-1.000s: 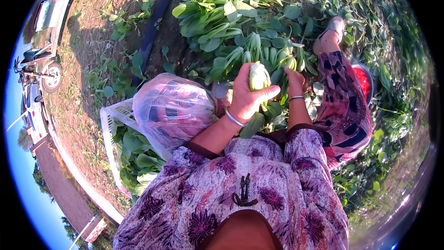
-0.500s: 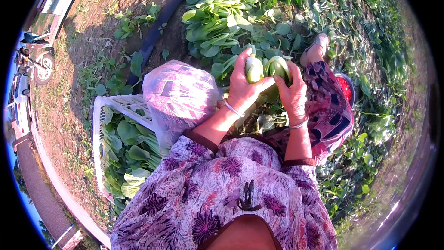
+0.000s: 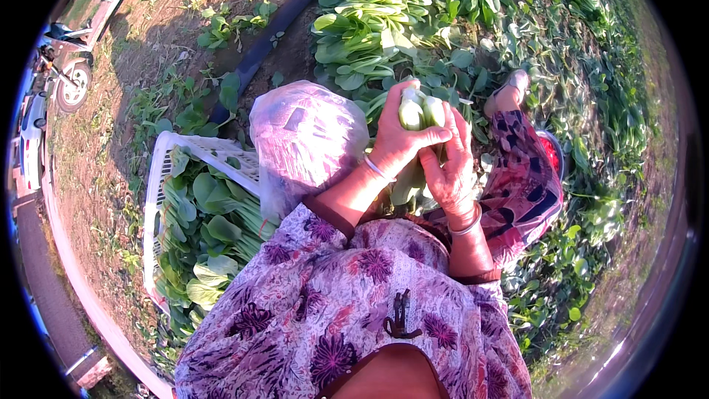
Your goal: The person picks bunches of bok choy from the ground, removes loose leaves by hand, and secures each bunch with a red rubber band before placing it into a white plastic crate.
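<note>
Both hands meet around a small bunch of bok choy [image 3: 422,113], its pale stem ends pointing away from me and its leaves hanging below. My left hand [image 3: 399,138] is closed round the left side, thumb across the front. On the right side, my right hand [image 3: 452,175] presses its fingers along the stalks, the thumb near my left thumb. Beyond the hands lies a heap of picked bok choy [image 3: 373,26] on the soil. A bundle wrapped in thin clear plastic [image 3: 309,129] sits just left of my left forearm.
At the left stands a white plastic crate [image 3: 153,214] full of leafy greens [image 3: 214,207]. A dark hose [image 3: 255,60] crosses the ground beyond it. My shoe [image 3: 519,83] rests among leaves, and a container with red contents [image 3: 550,151] is beside my leg. A motorcycle [image 3: 72,89] stands far left.
My two hands have drawn closer together, and the bok choy heads that were held apart are now side by side in one bunch. The view has shifted slightly.
</note>
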The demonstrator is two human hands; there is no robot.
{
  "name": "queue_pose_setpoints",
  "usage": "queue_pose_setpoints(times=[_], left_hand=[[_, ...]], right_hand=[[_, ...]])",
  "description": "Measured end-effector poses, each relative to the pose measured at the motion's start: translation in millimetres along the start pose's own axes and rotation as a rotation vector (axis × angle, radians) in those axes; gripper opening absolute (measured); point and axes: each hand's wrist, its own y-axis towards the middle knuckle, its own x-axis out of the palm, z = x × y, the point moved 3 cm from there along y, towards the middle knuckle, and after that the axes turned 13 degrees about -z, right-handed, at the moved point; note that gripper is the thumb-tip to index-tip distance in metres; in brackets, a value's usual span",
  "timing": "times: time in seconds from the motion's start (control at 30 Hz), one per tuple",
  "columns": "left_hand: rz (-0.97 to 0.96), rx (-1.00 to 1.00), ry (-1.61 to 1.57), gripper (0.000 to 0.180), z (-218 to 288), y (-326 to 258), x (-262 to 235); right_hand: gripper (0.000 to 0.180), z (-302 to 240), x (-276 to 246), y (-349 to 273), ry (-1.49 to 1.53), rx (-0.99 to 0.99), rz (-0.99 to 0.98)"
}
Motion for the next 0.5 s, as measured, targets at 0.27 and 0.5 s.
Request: queue_pose_setpoints(times=[0.27, 0.5], left_hand=[[0.03, 0.127, -0.186, 0.055, 98.7, 1.4, 11.2], [-0.152, 0.374, 0.183, 0.019, 191.8, 89.2, -40.1]], right_hand=[[0.053, -11.4, -52.7, 18.4, 0.156, -0.03, 0.041], [0.032, 145.5, -71.4, 27.5, 0.575, 0.457, 0.377]])
